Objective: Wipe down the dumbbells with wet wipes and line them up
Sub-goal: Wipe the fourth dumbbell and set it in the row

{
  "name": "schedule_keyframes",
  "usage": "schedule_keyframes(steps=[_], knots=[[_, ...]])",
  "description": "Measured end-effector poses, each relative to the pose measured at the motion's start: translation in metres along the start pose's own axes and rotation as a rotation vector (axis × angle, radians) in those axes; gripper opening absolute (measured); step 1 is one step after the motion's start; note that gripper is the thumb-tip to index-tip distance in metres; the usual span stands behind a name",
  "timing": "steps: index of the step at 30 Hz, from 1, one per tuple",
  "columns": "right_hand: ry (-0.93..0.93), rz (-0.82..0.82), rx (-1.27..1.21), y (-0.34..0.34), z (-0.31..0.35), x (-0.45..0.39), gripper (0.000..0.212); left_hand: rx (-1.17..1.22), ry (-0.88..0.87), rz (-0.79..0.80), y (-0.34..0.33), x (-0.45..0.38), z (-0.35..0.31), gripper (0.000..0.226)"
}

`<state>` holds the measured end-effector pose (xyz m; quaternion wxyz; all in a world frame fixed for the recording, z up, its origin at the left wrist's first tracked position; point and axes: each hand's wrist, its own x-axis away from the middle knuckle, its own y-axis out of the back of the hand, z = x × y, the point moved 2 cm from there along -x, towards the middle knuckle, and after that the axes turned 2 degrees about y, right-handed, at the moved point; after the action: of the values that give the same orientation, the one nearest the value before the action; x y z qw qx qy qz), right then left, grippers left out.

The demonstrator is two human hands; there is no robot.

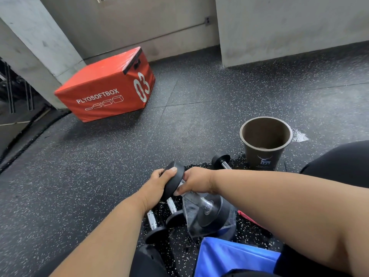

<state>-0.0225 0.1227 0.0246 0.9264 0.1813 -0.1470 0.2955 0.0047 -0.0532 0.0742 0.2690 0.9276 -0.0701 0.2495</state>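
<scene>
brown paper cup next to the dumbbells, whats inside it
The brown paper cup stands upright and open. Its inner wall is bare and dark; at the bottom lies a small pale patch, too dim to identify. The near rim hides part of the bottom.

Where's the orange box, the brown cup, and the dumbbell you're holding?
orange box (pixel 99 84), head view, on its slanted top face.
brown cup (pixel 261 156), head view, on its outer wall.
held dumbbell (pixel 173 181), head view, on its upper black weight.

One head-worn, wide-angle view looks forward and steeply down at the floor (pixel 99 176). Both forearms reach in from the bottom edge, close to the lens. The walls (pixel 289 27) stand far off at the top.
</scene>
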Motion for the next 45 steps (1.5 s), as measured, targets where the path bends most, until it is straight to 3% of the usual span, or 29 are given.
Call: schedule_keyframes(steps=[4, 9, 12, 16, 20, 23, 27, 32, 34, 45], knots=[[0.098, -0.120, 0.215, 0.001, 0.008, 0.008, 0.025, 0.019, 0.015, -0.006, 0.000, 0.000, -0.001, 0.103], [0.157, -0.237, 0.363, -0.003, 0.011, 0.023, 0.030, 0.003, 0.032, -0.006, 0.001, 0.003, -0.003, 0.097], [0.125, -0.281, 0.211, -0.004, 0.011, 0.029, 0.028, 0.015, 0.060, -0.015, 0.004, 0.000, 0.001, 0.104], [0.053, -0.219, 0.069, 0.002, 0.012, 0.028, 0.020, 0.038, 0.112, -0.017, 0.007, -0.005, 0.010, 0.109], [0.021, -0.213, -0.134, 0.001, 0.001, 0.023, 0.029, 0.032, 0.084, -0.020, 0.007, -0.002, 0.007, 0.115], [0.030, -0.209, -0.177, 0.000, -0.006, 0.016, 0.011, 0.008, 0.056, -0.008, 0.004, 0.002, 0.003, 0.109], [0.041, -0.154, -0.043, -0.014, -0.005, 0.005, 0.045, 0.006, 0.022, -0.025, 0.004, -0.001, 0.004, 0.109], [0.079, -0.198, -0.044, -0.027, -0.006, 0.002, 0.017, 0.030, -0.027, -0.028, -0.001, -0.003, 0.000, 0.114], [0.095, -0.231, -0.021, -0.028, -0.005, 0.001, 0.016, 0.057, -0.021, -0.021, -0.001, -0.006, 0.001, 0.113], [0.103, -0.191, 0.177, -0.024, -0.010, 0.000, 0.054, 0.084, -0.022, -0.023, -0.003, -0.005, 0.000, 0.109]])
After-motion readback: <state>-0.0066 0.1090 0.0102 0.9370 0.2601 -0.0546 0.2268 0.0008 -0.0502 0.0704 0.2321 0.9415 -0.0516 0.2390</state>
